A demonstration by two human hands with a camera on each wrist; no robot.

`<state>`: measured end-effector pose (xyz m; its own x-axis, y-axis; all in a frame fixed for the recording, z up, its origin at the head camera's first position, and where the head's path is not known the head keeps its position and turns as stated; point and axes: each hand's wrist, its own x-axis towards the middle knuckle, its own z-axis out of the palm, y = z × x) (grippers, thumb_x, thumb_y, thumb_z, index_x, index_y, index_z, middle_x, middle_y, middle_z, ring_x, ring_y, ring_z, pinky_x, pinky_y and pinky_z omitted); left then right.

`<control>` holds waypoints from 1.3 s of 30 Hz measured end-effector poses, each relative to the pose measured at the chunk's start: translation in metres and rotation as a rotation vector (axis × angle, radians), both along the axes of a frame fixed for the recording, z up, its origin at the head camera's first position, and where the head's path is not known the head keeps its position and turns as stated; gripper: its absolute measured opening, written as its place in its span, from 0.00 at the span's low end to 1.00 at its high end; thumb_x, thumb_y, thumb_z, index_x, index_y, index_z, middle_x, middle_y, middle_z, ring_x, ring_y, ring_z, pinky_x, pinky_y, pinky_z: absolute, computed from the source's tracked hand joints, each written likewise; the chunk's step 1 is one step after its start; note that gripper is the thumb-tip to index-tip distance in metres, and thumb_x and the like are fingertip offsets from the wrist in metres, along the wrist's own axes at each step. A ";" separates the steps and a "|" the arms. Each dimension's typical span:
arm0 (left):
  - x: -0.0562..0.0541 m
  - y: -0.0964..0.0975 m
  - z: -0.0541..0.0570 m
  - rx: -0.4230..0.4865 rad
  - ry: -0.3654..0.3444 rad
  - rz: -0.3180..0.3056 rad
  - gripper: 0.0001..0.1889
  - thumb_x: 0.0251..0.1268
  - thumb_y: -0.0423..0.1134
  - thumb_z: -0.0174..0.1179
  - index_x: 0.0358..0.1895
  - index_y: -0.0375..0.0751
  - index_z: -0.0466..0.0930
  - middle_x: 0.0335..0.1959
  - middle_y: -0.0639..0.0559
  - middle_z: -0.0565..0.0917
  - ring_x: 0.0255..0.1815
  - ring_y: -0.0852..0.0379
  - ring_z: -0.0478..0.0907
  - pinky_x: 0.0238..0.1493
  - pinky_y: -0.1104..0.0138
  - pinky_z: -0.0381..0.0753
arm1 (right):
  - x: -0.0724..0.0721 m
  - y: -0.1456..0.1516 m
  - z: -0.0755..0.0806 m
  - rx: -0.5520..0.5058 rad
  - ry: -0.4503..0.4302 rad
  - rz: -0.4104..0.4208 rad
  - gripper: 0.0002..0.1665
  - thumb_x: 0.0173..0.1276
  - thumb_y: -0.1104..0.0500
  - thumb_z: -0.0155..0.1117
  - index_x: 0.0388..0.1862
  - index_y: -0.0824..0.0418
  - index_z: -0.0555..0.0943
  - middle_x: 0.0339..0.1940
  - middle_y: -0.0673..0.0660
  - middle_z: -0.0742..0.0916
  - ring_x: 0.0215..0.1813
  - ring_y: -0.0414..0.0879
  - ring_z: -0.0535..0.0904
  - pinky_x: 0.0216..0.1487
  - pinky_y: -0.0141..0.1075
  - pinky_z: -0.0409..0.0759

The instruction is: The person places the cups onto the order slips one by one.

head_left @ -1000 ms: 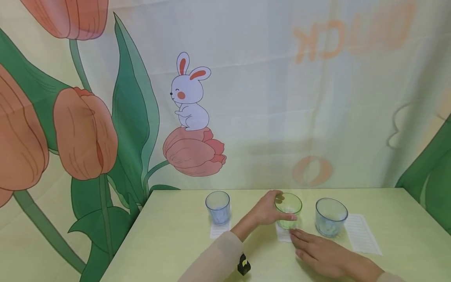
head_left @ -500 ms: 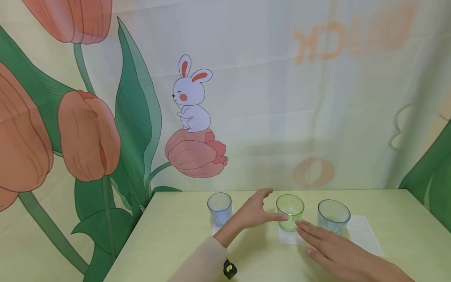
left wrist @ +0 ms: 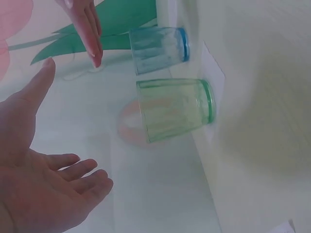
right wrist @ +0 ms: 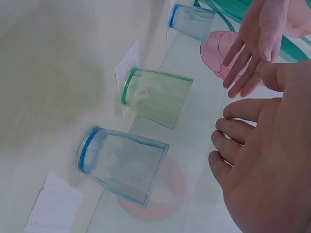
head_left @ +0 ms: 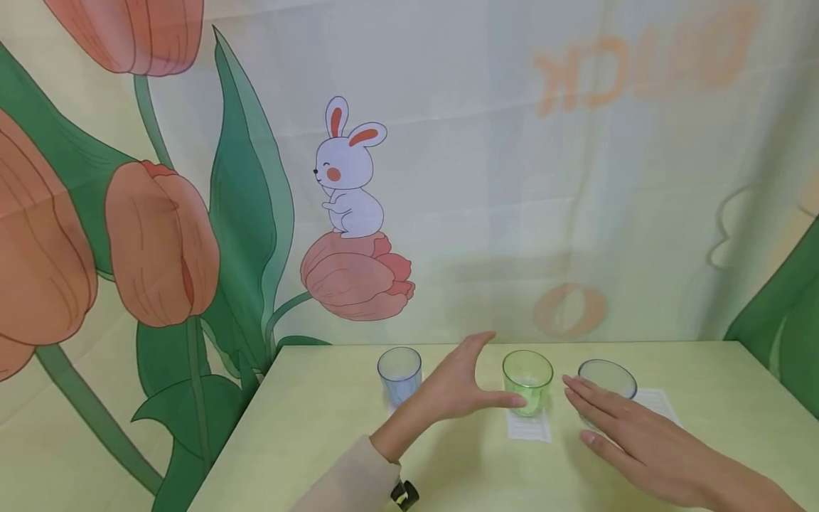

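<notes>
A green glass (head_left: 527, 373) stands upright on a paper slip (head_left: 530, 430) on the table. To its left is my left hand (head_left: 451, 387), fingers and thumb spread wide, holding nothing. In the head view its thumb overlaps the green glass, but the left wrist view shows the hand (left wrist: 43, 187) apart from it. My right hand (head_left: 652, 444), fingers extended, hovers in front of the right blue glass (head_left: 608, 373) and partly covers it. The right wrist view shows this hand (right wrist: 272, 150) apart from that blue glass (right wrist: 124, 162). A smaller blue glass (head_left: 398, 370) stands at left, partly behind my left wrist.
Another paper slip (head_left: 659, 404) lies beside the right blue glass, partly hidden by my right hand. The pale table (head_left: 307, 427) ends at a hanging cloth (head_left: 461, 178) printed with tulips and a rabbit. A black strap piece (head_left: 404, 494) shows at my left wrist.
My left hand has let go of the green glass and moved left from it. My right hand has drawn away to the right, now covering part of the right blue glass.
</notes>
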<state>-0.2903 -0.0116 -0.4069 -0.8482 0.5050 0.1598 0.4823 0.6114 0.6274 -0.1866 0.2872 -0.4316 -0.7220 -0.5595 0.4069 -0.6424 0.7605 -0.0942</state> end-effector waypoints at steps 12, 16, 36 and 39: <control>0.001 0.052 -0.013 -0.006 0.025 -0.136 0.60 0.54 0.68 0.77 0.86 0.50 0.55 0.83 0.58 0.61 0.81 0.57 0.61 0.77 0.59 0.69 | 0.000 0.035 -0.004 -0.052 -0.039 -0.089 0.38 0.82 0.52 0.62 0.86 0.47 0.63 0.86 0.46 0.64 0.81 0.20 0.43 0.70 0.11 0.38; -0.002 0.078 -0.021 -0.020 0.051 -0.172 0.59 0.57 0.67 0.76 0.86 0.51 0.54 0.84 0.59 0.60 0.82 0.58 0.61 0.76 0.61 0.70 | 0.000 0.052 -0.011 -0.062 -0.057 -0.133 0.39 0.82 0.52 0.62 0.87 0.48 0.62 0.87 0.44 0.62 0.80 0.18 0.40 0.68 0.09 0.37; -0.035 0.143 -0.033 -0.323 0.139 -0.195 0.59 0.56 0.72 0.72 0.87 0.55 0.54 0.84 0.65 0.59 0.80 0.66 0.61 0.73 0.70 0.69 | -0.003 0.121 -0.097 0.070 -0.246 -0.337 0.36 0.84 0.42 0.56 0.77 0.65 0.74 0.79 0.63 0.75 0.84 0.38 0.55 0.63 0.08 0.35; -0.035 0.149 -0.033 -0.375 0.127 -0.185 0.59 0.56 0.73 0.72 0.86 0.55 0.54 0.84 0.66 0.59 0.80 0.67 0.61 0.73 0.70 0.69 | -0.005 0.125 -0.102 0.118 -0.372 -0.362 0.41 0.84 0.36 0.51 0.79 0.65 0.72 0.79 0.65 0.73 0.76 0.59 0.71 0.75 0.20 0.45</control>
<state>-0.3255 0.1370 -0.4402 -0.7234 0.6896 0.0338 0.6642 0.6817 0.3067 -0.1916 0.4122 -0.5336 -0.9609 -0.2744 0.0361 -0.2765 0.9466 -0.1655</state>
